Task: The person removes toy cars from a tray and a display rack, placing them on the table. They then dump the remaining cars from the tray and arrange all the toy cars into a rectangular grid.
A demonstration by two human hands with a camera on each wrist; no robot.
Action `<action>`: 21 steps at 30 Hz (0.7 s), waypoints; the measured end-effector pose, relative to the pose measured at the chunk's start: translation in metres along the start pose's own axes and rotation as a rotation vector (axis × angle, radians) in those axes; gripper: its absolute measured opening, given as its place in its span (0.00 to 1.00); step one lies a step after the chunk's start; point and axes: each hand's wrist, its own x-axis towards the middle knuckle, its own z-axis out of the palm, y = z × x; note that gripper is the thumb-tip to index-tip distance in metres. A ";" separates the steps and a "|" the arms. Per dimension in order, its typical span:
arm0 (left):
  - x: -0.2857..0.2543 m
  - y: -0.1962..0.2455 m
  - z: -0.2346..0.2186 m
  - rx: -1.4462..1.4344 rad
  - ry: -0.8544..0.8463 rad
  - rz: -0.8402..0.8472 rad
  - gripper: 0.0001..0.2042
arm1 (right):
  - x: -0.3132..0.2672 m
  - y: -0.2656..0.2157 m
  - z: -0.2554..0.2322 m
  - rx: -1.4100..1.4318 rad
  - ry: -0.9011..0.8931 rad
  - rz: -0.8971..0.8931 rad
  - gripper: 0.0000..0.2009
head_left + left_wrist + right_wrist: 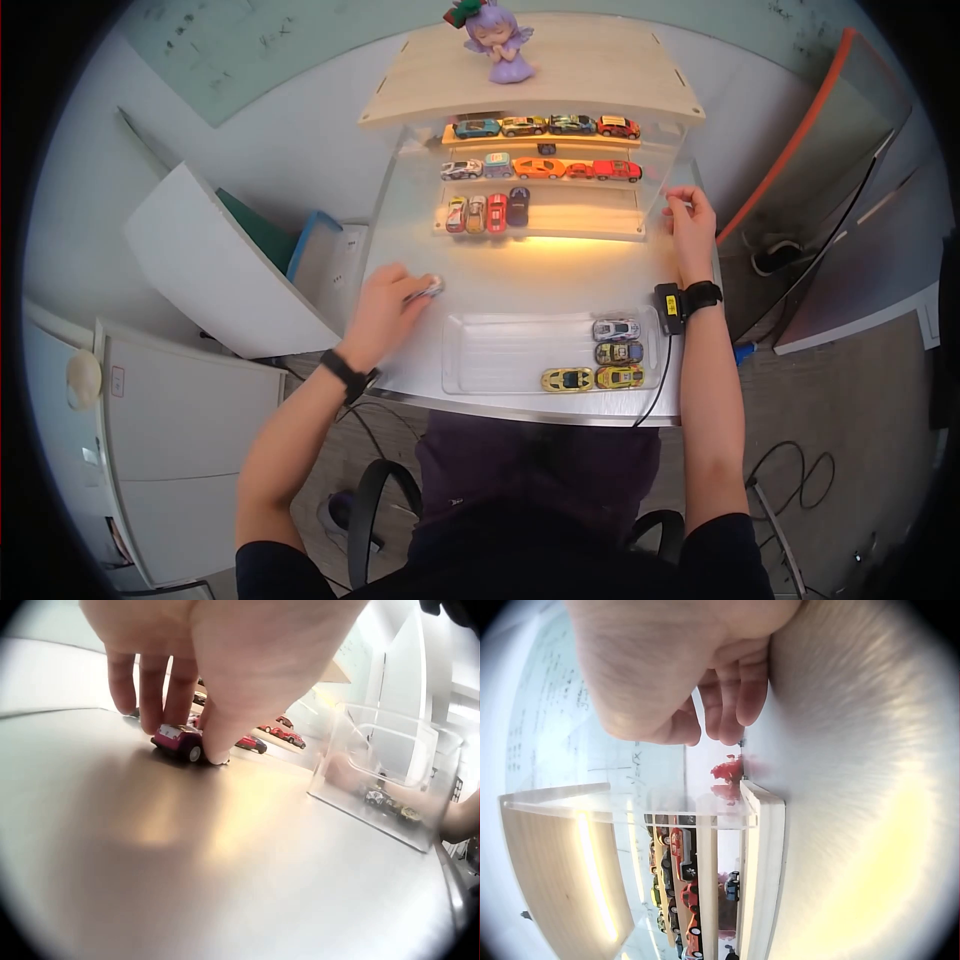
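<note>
In the head view the left hand (388, 310) pinches a small toy car (432, 286) on the table, left of the lit display case. The left wrist view shows this car (178, 742) as dark pink and white, under the fingers and thumb of the left hand (202, 667), wheels near the tabletop. At the case's right side is the right hand (692, 225), fingers bent and loose; no object shows in it. In the right wrist view the right hand (705, 675) hangs beside the case's clear end panel (630, 811), its fingertips apart from the thumb.
Toy cars stand on the case's three shelves (590, 212). A clear tray (480, 388) near the table's front edge holds several cars at its right end. A purple figurine (508, 62) stands on the case's wooden top (600, 60). A cable runs from the right wrist camera.
</note>
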 end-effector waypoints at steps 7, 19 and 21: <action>-0.087 -0.032 -0.046 -0.007 -0.094 -0.145 0.14 | 0.005 0.017 0.003 -0.048 0.043 -0.047 0.05; 0.122 0.093 -0.021 -0.120 0.036 -0.014 0.11 | 0.007 0.015 0.002 -0.156 0.053 -0.112 0.07; 0.144 0.101 0.002 -0.096 -0.005 -0.030 0.13 | 0.005 0.013 0.003 -0.163 0.057 -0.111 0.08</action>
